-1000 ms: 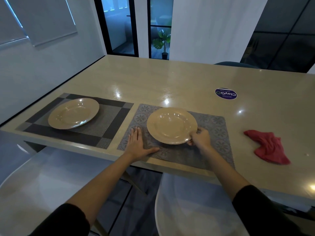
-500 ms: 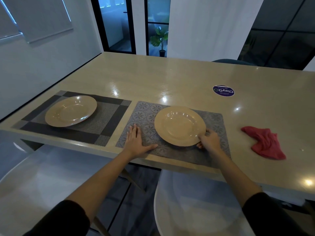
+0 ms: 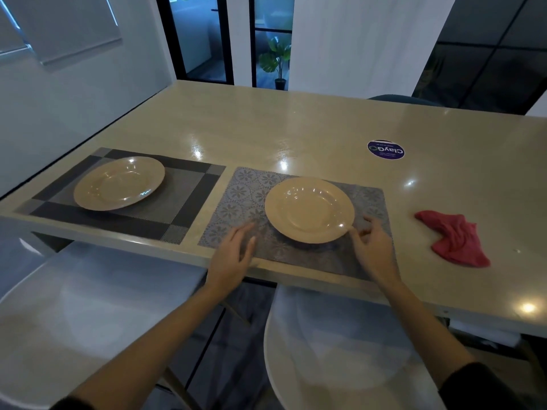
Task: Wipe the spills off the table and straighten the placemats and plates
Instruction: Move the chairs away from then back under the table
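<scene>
A tan plate sits on a grey floral placemat at the table's near edge. My right hand is at the plate's near right rim, fingers loosely spread, fingertips just off the rim. My left hand hovers over the floral placemat's near left part, fingers relaxed and blurred. To the left, a second tan plate lies on a dark checked placemat. A crumpled red cloth lies on the table to the right of the floral placemat.
The beige table carries a round purple sticker at the back right. Two white chairs stand under the near edge. A wall runs along the table's left side, and a dark chair back shows at the far edge.
The plate has shifted right toward the floral placemat's middle. My right hand has let go of its rim. My left hand has lifted off the placemat.
</scene>
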Motion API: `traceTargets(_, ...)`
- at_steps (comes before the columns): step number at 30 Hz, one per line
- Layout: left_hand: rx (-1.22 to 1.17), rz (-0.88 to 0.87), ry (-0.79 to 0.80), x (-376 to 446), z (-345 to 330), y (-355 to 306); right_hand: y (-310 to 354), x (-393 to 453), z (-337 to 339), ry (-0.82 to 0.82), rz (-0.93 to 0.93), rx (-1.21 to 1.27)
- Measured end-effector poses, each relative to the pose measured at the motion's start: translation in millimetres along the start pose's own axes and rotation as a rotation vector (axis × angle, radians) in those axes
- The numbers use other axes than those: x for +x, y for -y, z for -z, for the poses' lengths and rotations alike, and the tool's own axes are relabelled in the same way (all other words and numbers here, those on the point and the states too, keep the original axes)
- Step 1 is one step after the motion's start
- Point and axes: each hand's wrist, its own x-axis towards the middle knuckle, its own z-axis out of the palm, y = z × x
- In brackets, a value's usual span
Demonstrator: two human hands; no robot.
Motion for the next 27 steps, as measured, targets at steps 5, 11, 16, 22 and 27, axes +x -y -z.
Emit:
traceTargets(5,0.111,-0.394,-0.108,-62.1,-7.3,0.5,-21.4,-71.6,18.4,-0.060,0.644,-0.226)
traceTargets(11,0.198,-0.457,0.127,-100.8,-42.8,24.9,-90.0,-126.8,21.5,0.071,0.830,-0.469)
traceTargets(16,0.220,-0.225,0.307,-112.1,-75.0,43.8,-145.1,-153.0,26.4,0.264,0.621,-0.686)
traceTargets(22,0.074,0.277,0.619,-127.4,-92.5,47.1,-192.2,-175.3,68.4,0.183,-0.054,-0.971)
traceTargets(27,0.169,0.322,0.632,-129.9,-94.5,37.3,-203.9,-192.8,91.1,0.069,-0.582,-0.750)
